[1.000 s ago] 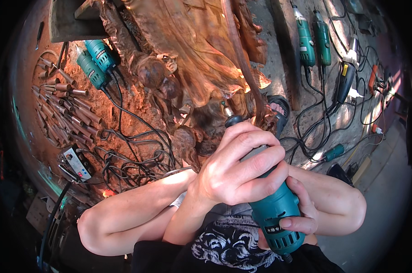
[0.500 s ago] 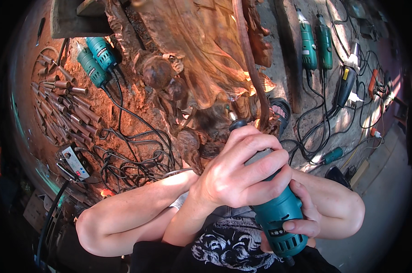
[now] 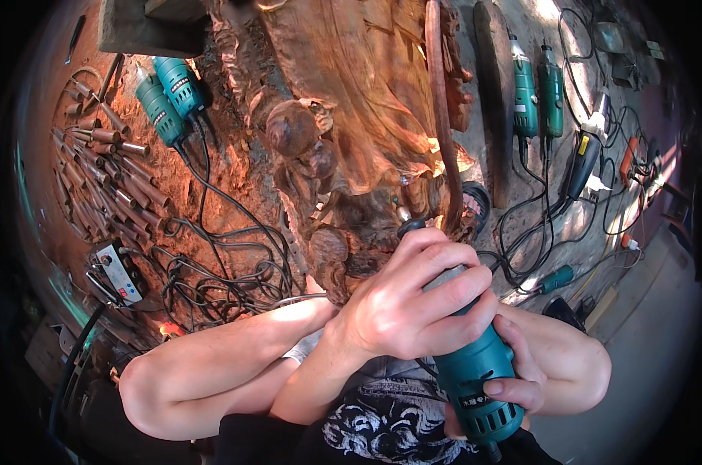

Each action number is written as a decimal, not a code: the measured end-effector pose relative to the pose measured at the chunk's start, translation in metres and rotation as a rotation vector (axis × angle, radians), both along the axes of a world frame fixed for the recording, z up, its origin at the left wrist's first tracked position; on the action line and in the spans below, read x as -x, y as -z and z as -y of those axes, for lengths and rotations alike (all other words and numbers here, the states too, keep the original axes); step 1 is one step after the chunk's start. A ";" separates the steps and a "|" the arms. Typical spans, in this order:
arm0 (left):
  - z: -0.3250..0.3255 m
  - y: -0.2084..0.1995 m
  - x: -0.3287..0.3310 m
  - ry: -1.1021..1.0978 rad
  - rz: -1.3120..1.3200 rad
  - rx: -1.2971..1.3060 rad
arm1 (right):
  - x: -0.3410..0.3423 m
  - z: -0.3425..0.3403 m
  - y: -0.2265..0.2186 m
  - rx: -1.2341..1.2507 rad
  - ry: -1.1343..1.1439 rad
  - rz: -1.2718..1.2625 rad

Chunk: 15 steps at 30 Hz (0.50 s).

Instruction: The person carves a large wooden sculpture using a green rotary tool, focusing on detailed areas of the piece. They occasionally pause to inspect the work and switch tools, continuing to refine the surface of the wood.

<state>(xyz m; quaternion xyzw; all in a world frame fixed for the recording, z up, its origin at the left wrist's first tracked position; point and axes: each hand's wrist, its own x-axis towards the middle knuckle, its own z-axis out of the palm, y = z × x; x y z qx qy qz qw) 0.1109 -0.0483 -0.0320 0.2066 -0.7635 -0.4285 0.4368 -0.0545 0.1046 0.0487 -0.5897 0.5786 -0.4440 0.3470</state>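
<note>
A teal electric die grinder (image 3: 473, 364) lies slanted across my lap, its nose pointing up and away. My left hand (image 3: 417, 298) wraps over its grey front part from above. Lower down, my right hand (image 3: 519, 368) is closed around the teal body, with the thumb lying across it. The grinder's black collar and thin metal tip reach the lower part of a large brown wood carving (image 3: 351, 93), among its dark carved folds. Whether the tip touches the wood, I cannot tell. Rounded knobs (image 3: 290, 128) stand out on the carving's left side.
On the left lie two teal grinders (image 3: 169, 97), a heap of wooden-handled chisels (image 3: 111, 174), tangled black cables (image 3: 219, 279) and a control box (image 3: 118, 271) on reddish wood dust. More grinders (image 3: 525, 93) and a black-handled power tool (image 3: 585, 163) with cords lie right. My bent legs flank the grinder.
The whole view has shifted a little, so the carving sits slightly farther right and lower. Both hands keep the same hold on the grinder, its tip still at the carving's lower part.
</note>
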 end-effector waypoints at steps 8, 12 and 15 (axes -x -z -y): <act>0.001 0.001 0.002 -0.018 -0.047 0.016 | 0.001 0.000 -0.004 0.001 -0.003 -0.040; 0.001 0.001 0.000 -0.011 -0.041 0.008 | 0.000 -0.003 -0.006 -0.012 -0.003 -0.056; -0.001 0.001 0.000 0.023 -0.051 -0.006 | -0.001 -0.009 -0.007 -0.015 0.007 -0.061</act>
